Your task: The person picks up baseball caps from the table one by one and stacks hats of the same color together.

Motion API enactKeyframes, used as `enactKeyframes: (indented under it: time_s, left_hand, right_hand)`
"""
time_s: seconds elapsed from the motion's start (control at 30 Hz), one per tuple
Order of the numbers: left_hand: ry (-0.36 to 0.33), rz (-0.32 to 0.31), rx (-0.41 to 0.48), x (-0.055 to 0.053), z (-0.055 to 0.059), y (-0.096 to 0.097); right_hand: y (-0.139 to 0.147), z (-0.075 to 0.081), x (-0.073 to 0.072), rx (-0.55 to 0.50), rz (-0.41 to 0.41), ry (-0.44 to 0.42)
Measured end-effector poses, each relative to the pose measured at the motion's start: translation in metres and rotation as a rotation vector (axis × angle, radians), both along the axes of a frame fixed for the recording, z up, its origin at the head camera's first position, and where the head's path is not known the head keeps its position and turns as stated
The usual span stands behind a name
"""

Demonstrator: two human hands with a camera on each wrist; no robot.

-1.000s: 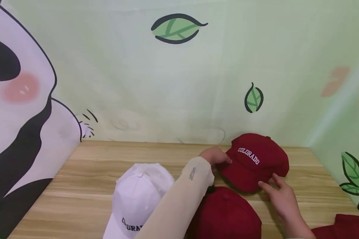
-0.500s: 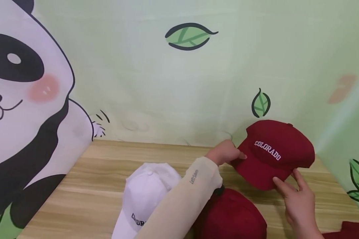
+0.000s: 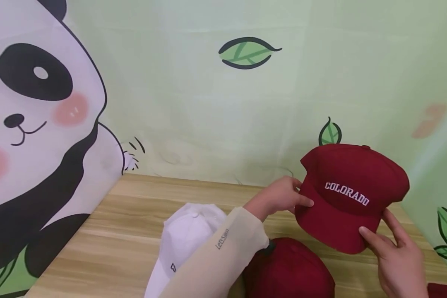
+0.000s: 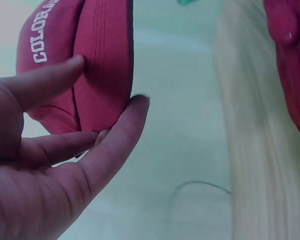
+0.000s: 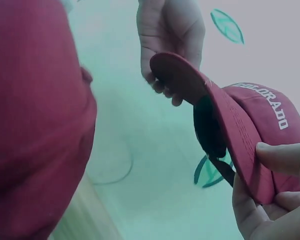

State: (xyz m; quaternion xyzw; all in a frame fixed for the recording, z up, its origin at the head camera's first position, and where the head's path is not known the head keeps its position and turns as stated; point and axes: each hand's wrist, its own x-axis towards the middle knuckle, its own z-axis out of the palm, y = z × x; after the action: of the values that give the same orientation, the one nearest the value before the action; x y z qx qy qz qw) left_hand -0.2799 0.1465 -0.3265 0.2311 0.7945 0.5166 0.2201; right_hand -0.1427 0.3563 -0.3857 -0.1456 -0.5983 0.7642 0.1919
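Note:
A dark red baseball cap (image 3: 357,178) with white COLORADO lettering is held up off the table, its brim toward me and tilted down. My left hand (image 3: 281,196) pinches the left side of the brim, thumb on top and fingers beneath, as the left wrist view also shows with the cap (image 4: 102,65). At the brim's right side my right hand (image 3: 400,252) pinches it the same way, the thumb (image 5: 280,156) lying on top in the right wrist view. The cap's underside and back strap show partly in that view.
A second red cap (image 3: 290,269) sits on the wooden table (image 3: 134,223) below the held one. Left of it stands a white cap (image 3: 190,231), partly behind my left sleeve (image 3: 216,256). Another red piece (image 3: 443,289) shows at the bottom right. A panda-printed backdrop (image 3: 193,103) rises behind.
Both hands have lifted the red cap off the table and brought it right and nearer to me. The head view has turned a little left. The other caps stay on the table.

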Motion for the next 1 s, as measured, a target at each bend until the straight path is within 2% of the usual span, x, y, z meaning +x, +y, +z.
enactKeyframes:
  time_s: [0.1,0.27,0.4,0.5,0.6,0.73,1.0]
  left_hand:
    - [0.087,-0.004,-0.009,0.013,0.006,-0.012]
    - [0.188,-0.026,0.022,0.034,0.009,-0.040]
    - [0.256,-0.041,0.046,0.050,0.006,-0.064]
    - [0.287,-0.022,0.027,0.062,0.002,-0.081]
    - [0.315,0.016,-0.015,0.074,-0.002,-0.095]
    - [0.342,0.052,-0.037,0.088,-0.006,-0.107]
    - [0.359,0.101,0.016,0.110,-0.020,-0.118]
  right_hand:
    - [-0.004,0.002,0.009,0.035,0.007,-0.038]
    - [-0.016,0.009,0.023,0.058,0.023,-0.093]
    - [-0.027,0.016,0.035,0.101,0.087,-0.214]
    - [-0.037,0.022,0.040,0.160,0.125,-0.360]
    - [-0.046,0.025,0.043,0.217,0.155,-0.453]
    - [-0.055,0.022,0.048,0.270,0.167,-0.499]
    - [-0.066,0.012,0.057,0.319,0.129,-0.553]
